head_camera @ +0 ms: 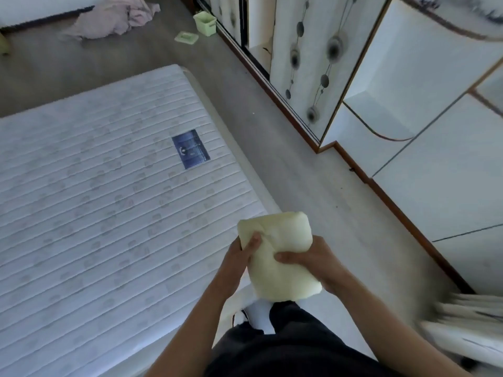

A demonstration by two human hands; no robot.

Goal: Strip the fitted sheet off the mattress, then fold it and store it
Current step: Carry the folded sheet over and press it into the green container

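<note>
Pale yellow, the folded fitted sheet [277, 254] sits gripped between left hand [239, 257] and right hand [313, 263], fingers clamped on it. Left of it lies the bare mattress [109, 191].

A crumpled pink cloth [114, 17] lies on the grey wooden floor [285, 148] at the far end of the room. Near it stands a small light green plastic box [205, 23], and its flat green lid [186, 38] lies just beside it. White wardrobe doors with grey dot patterns [313, 63] run along the right side
</note>
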